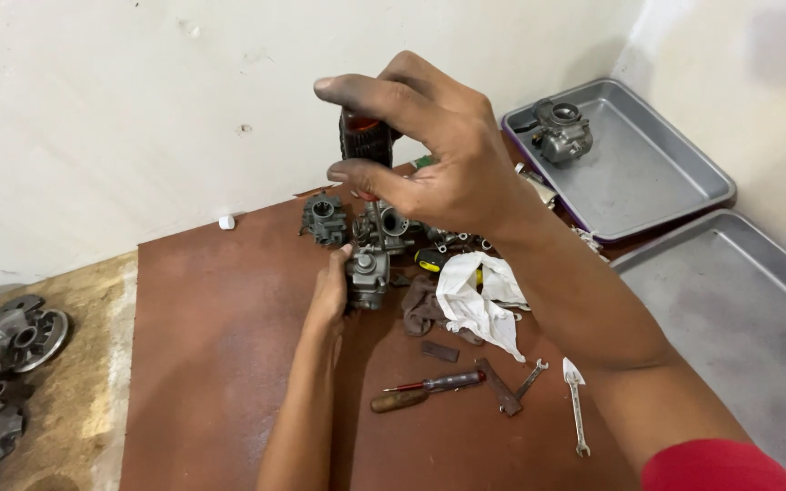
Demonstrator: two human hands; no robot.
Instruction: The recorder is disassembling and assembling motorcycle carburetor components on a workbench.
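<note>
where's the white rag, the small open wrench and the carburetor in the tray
white rag (477, 305): head view, middle of the crumpled cloth
small open wrench (576, 409): head view, its shaft
carburetor in the tray (560, 130): head view, its metal body

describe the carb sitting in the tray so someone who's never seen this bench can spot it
Start at the two metal trays on the right; take the far tray, against the wall. The carburetor sits alone in its back left corner, grey metal with a round opening on top. Unlike the carburetor parts clustered on the brown mat near the hands, it is the only thing inside a tray.
</note>
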